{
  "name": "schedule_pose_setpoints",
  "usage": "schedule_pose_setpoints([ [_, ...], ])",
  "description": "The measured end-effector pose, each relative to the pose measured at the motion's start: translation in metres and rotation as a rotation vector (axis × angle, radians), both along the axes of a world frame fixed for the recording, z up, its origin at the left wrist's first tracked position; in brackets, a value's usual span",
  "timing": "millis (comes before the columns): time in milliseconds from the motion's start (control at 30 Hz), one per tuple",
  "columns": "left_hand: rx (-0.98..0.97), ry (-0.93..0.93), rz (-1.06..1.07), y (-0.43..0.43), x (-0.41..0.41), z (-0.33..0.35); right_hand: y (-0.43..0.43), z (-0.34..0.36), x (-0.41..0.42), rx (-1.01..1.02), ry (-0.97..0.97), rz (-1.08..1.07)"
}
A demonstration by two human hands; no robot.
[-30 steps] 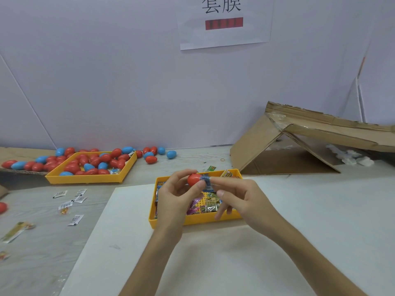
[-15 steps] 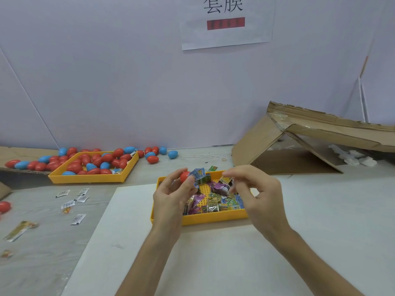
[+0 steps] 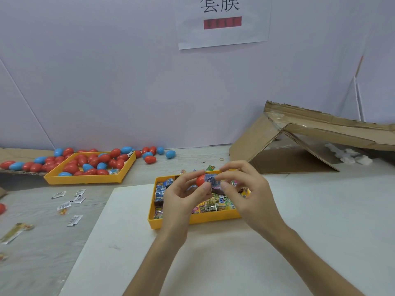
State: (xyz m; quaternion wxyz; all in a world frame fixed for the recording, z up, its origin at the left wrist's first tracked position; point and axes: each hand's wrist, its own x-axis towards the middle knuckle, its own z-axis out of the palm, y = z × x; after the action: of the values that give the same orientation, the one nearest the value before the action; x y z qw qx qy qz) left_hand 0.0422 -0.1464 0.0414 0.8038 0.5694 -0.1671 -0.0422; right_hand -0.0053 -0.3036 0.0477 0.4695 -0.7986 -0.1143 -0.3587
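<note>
My left hand [image 3: 181, 197] pinches a red plastic egg [image 3: 200, 180] between thumb and fingers, above the near yellow tray [image 3: 193, 220]. A blue printed film sleeve [image 3: 210, 179] wraps the egg's right end. My right hand [image 3: 245, 189] pinches that sleeve with thumb and forefinger. The tray beneath holds several small colourful printed sleeves and packets. Part of the tray is hidden behind both hands.
A second yellow tray [image 3: 85, 178] of red and blue eggs sits at the back left, with loose eggs [image 3: 149, 159] around it. Small packets [image 3: 70, 201] lie scattered on the left. A collapsed cardboard box [image 3: 299, 142] stands at the back right. A white board [image 3: 213, 253] covers the near table.
My right hand had pulled away from the egg half a second ago; it has come back and now pinches the blue sleeve on the egg. The left hand kept holding the egg.
</note>
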Motion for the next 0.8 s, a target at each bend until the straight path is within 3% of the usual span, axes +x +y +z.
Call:
schedule_pose_setpoints([
  [233, 0.105, -0.141, 0.046, -0.0028, -0.0042, 0.0003, 0.0014, -0.0013, 0.0018, 0.166, 0.047, 0.011],
  [800, 0.100, -0.188, 0.063, -0.0030, -0.0066, 0.0035, 0.0030, -0.0081, 0.0038, 0.346, 0.059, 0.054],
])
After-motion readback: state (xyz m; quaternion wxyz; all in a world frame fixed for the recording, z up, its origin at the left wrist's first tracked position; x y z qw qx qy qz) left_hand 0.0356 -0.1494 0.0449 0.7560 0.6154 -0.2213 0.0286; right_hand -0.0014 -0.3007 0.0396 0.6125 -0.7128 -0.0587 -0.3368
